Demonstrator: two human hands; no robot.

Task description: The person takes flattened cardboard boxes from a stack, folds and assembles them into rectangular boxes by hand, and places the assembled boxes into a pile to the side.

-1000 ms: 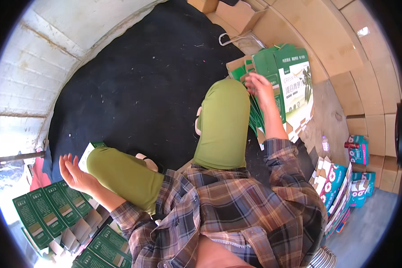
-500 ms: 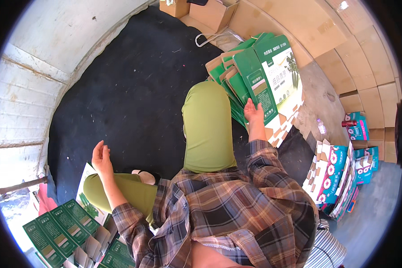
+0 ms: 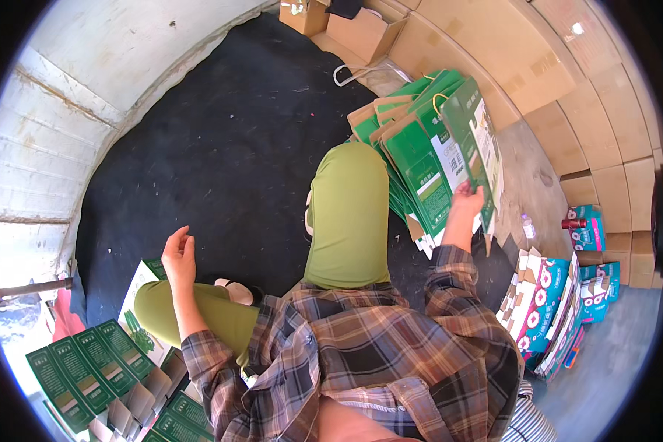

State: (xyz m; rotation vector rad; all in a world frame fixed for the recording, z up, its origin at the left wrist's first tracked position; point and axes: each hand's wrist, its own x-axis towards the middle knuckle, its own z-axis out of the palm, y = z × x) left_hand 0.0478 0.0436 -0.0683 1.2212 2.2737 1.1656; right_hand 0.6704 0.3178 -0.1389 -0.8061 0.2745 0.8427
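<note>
On the right, my right hand [image 3: 466, 206] pinches the lower edge of a flat green and white carton [image 3: 468, 140]. This carton stands tilted up at the right side of a pile of flattened green cartons [image 3: 416, 162] with brown cardboard edges. Yellow cord loops show at the pile's top. My left hand [image 3: 179, 259] hangs in the air above my left knee, fingers loosely bent and nothing in them. Below it, at lower left, are several opened-out green cartons [image 3: 88, 372] with dark panels, and a white-faced one [image 3: 141, 324] lies beside my left leg.
Brown cardboard boxes [image 3: 545, 66] form a wall along the far right. Teal and pink cartons [image 3: 545, 302] are stacked at right, near a small bottle [image 3: 528, 226] and a red can [image 3: 573, 223]. Black sheeting [image 3: 199, 147] covers the floor up to a white wall [image 3: 44, 140].
My right hand has closed on the top carton's edge and swung it up and to the right, baring another carton beneath. The left hand's fingers have curled slightly.
</note>
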